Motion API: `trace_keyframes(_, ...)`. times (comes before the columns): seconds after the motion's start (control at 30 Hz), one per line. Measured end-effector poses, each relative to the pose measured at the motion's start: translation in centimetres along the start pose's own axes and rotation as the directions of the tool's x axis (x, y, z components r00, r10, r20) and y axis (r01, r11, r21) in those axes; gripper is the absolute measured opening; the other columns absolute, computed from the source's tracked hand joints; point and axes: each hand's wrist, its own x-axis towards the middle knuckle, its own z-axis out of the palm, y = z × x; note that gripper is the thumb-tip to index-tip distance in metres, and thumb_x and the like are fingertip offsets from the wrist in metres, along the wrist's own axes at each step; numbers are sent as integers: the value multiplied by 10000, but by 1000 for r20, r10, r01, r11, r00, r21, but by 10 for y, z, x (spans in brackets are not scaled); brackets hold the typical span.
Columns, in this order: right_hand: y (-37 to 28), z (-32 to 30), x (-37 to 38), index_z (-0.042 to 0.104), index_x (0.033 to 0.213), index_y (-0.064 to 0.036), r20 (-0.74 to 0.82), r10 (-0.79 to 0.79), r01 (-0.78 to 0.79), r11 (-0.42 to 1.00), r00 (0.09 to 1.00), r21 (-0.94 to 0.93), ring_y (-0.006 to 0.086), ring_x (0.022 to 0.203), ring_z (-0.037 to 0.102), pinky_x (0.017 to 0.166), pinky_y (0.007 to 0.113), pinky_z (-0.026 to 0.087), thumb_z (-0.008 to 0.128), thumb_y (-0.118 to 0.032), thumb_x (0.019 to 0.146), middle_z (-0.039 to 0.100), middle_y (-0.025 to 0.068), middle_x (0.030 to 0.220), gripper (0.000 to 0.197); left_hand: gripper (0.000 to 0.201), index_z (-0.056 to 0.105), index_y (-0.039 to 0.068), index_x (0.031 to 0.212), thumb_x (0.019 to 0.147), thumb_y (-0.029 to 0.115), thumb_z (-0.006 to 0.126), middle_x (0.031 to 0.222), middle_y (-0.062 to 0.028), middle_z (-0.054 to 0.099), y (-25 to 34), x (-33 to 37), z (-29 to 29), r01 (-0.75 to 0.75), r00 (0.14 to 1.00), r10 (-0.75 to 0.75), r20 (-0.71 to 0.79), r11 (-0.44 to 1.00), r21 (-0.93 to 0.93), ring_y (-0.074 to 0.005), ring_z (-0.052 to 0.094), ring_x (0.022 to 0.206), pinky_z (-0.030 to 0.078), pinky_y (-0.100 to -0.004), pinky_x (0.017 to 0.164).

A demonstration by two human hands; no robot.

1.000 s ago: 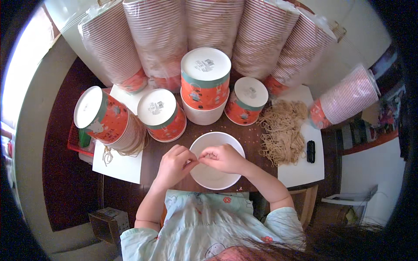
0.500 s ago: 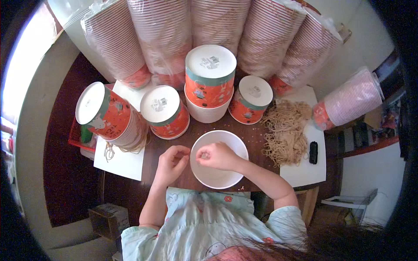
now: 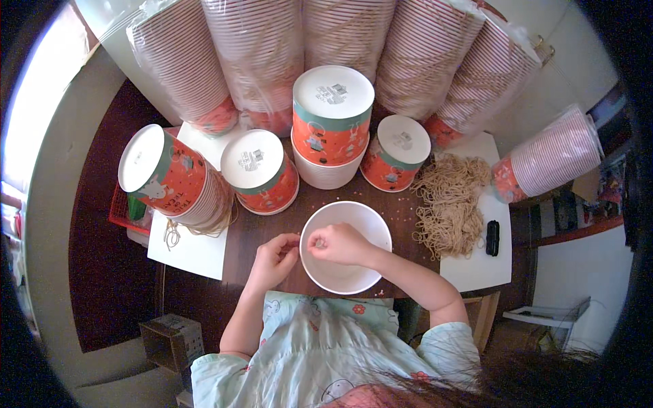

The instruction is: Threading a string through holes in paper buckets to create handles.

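A white paper bucket [image 3: 354, 273] stands on the brown table in front of me, its open mouth facing up. Over its left half my right hand [image 3: 342, 245] is closed, fingers curled in a pinch; what they hold, if anything, is too small to name. My left hand [image 3: 273, 260] is just outside the bucket's left rim, thumb and fingers bent together in a pinch with the fingertips close to the rim. Whether something small sits between those fingertips cannot be seen.
Upturned orange-and-green paper buckets surround my hands: a tall stack [image 3: 333, 129], a left one [image 3: 262, 177], a right one [image 3: 394, 156] and a leaning stack [image 3: 180, 177]. Tan loops of string [image 3: 452, 204] and a black object [image 3: 492, 238] lie right. Plastic-wrapped bucket stacks [image 3: 252, 61] line the back.
My left hand has shifted slightly right toward the bucket's rim, its fingers drawn closer together. The right hand stays over the bucket. The whole view has moved a little.
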Motion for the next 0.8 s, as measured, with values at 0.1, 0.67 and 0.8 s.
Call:
trace_keyframes(0.1,-1,0,1,646,793,-102,4,15,-15,1000,1000,7,232,657,617,627,330,479,580,-231,710,630,89,706,167,218,546,-35,1000,789,16,522,857,-118,622,-4,-1,0,-1,1000,1,-10,1000,-28,-126,593,758,481,-241,645)
trace_keyframes(0.67,-3,0,4,645,771,-88,-2,26,-26,995,1000,96,262,669,613,631,368,479,581,-228,719,636,95,725,162,178,577,-12,911,734,-28,585,880,-61,558,-1,-3,-2,-66,998,66,-6,996,63,-100,554,758,455,-210,657)
trace_keyframes(0.8,-5,-1,4,644,771,-84,8,46,-47,994,999,95,258,669,614,625,366,478,581,-239,727,636,95,727,172,161,584,-22,884,724,-18,600,878,-71,565,1,-4,-1,-87,996,88,-15,994,59,-108,564,755,468,-218,643)
